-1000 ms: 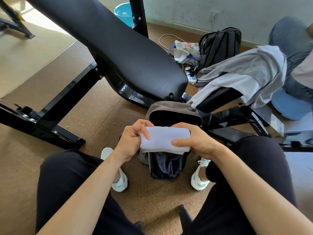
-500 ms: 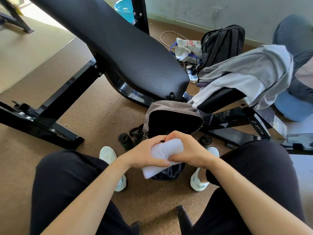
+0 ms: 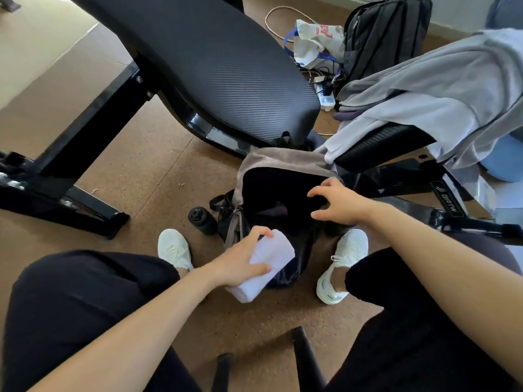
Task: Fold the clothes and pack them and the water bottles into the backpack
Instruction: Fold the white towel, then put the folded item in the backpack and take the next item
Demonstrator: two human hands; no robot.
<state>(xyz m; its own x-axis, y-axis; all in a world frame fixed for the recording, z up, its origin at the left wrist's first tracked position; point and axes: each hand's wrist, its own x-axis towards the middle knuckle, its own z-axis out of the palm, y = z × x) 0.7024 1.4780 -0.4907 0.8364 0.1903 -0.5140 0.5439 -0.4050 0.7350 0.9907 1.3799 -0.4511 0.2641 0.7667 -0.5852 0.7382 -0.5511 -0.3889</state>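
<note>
Packing looked barely begun: one folded white cloth [image 3: 278, 251] sat in the left hand [image 3: 240, 264], grip closed round it, just over the open grey backpack [image 3: 271, 162] on the floor [image 3: 141, 171]. At the bag's mouth the right hand [image 3: 339, 203] was spread, grip wide, holding nothing. One dark water bottle [image 3: 202, 222] stood beside the bag, unpacked. At least two garments [image 3: 424, 89], grey and white, hung unfolded, well apart to the right.

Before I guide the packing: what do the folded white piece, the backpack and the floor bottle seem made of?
Folded white piece: soft matte cloth, creases under the left hand. Backpack: matte grey fabric, slumping; dark front shinier, perhaps nylon. Bottle: dark, matte, rigid; plastic or coated metal.
</note>
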